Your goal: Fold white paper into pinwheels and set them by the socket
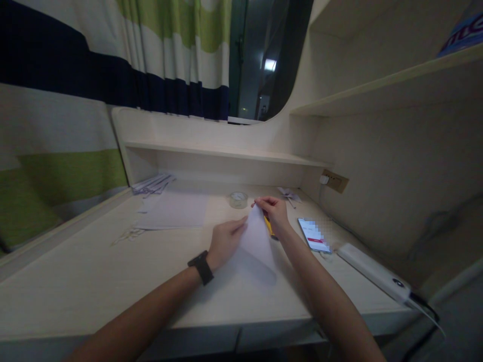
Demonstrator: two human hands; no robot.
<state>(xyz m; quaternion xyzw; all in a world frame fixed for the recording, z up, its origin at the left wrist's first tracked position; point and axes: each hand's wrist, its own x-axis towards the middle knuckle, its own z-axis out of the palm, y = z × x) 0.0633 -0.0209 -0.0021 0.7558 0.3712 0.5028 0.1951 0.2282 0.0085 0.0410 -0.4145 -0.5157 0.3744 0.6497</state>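
1. I see both hands at the middle of the pale desk (pixel 94 281), working on a white sheet of paper (pixel 258 241) folded to a point.
2. Left hand (pixel 225 242): lies flat on the paper's left edge, fingers closed together and pressing down; a black wristband (pixel 201 267) sits on the wrist.
3. Right hand (pixel 274 212): fingers pinched narrow on the paper's top tip, holding it there.
4. The paper lies on the desk between the two hands, its point toward the back wall and its wider end toward me.
5. A yellow object (pixel 268 225) shows just under the right hand, beside the paper's right edge; I cannot tell what it is.
6. A roll of clear tape (pixel 238 199) stands behind the hands, near the paper's tip but apart from it.
7. A phone (pixel 314 235) with a lit screen lies to the right of the right forearm; beyond it a long white power strip (pixel 373 272) lies near the desk's right edge.
8. More flat sheets (pixel 173 211) lie at the left rear, with a fanned stack of papers (pixel 151 184) behind them.
9. A small folded paper piece (pixel 289 193) lies at the rear right.
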